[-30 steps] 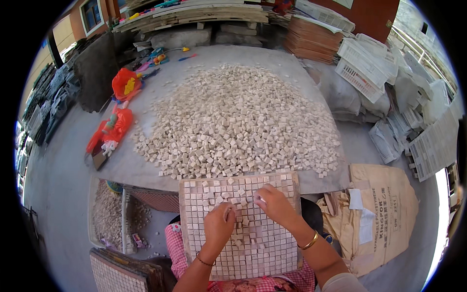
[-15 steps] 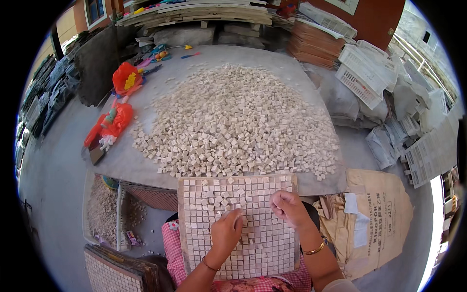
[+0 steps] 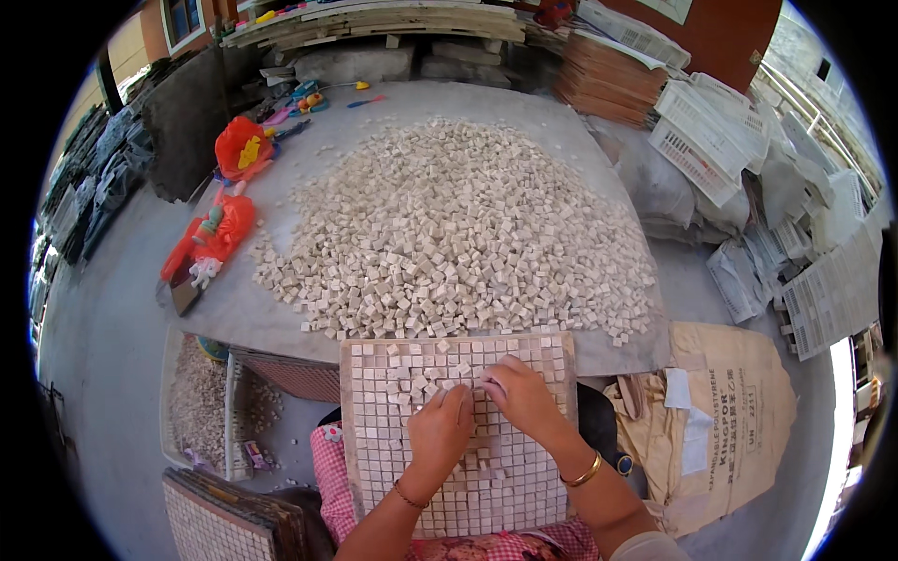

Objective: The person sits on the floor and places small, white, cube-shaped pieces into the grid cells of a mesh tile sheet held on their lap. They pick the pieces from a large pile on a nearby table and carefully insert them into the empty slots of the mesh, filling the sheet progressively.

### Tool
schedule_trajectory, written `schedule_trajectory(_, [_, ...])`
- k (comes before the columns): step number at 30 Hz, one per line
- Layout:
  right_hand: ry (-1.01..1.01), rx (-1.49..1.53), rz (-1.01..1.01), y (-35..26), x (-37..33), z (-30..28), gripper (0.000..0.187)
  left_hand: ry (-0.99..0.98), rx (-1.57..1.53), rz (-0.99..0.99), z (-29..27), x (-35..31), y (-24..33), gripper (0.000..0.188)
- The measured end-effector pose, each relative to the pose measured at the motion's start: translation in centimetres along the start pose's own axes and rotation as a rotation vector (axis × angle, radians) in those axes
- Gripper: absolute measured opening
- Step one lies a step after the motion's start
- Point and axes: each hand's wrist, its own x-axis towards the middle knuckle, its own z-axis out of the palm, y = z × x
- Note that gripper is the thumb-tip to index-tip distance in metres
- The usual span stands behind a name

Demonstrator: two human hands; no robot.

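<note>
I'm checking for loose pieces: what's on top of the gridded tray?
Pale mosaic tiles fill cells of the gridded tray; others lie loose. The left hand and right hand hide cells beneath them.

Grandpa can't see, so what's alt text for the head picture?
A person's left hand and right hand are close together over a gridded tray of small pale cubes. Beyond it, a big heap of cubes lies on a grey table.

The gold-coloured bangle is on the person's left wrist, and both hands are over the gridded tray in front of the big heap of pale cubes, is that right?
Not quite: in the head view, the gold-coloured bangle is on the right wrist. The left hand and right hand are indeed over the gridded tray, in front of the heap of pale cubes.
</note>
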Motion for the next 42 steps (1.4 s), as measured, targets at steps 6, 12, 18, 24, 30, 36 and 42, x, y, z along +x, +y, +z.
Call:
schedule_trajectory(6, [-0.200,0.092,0.021,0.6,0.7,-1.1,0.011,0.011,-0.115,-0.073,-2.5,-2.6,-1.7,0.017])
schedule_trajectory(12, [-0.184,0.196,0.104,0.1,0.0,-2.4,0.014,0.072,-0.147,-0.196,-6.1,-5.3,-3.2,0.013])
schedule_trajectory(18, [-0.124,0.002,-0.004,-0.2,-0.4,-0.6,0.013,0.064,-0.179,-0.219,-6.8,-6.1,-3.1,0.011])
schedule_trajectory(24, [0.002,-0.045,-0.028,-0.1,-0.3,-0.2,0.012,0.091,-0.259,-0.243,-6.9,-6.4,-3.0,0.011])
schedule_trajectory(30, [-0.039,-0.048,-0.052,0.0,-0.2,0.1,0.009,0.056,-0.284,-0.260,-6.6,-7.1,-3.8,0.011])
schedule_trajectory(36, [0.063,-0.197,-0.048,-0.9,-0.8,1.2,0.008,0.094,-0.346,-0.251,-6.4,-7.0,-3.8,0.010])
schedule_trajectory(42, [0.057,-0.131,-0.123,0.0,-0.2,1.0,0.006,0.074,-0.409,-0.273,-5.9,-7.6,-4.1,0.009])
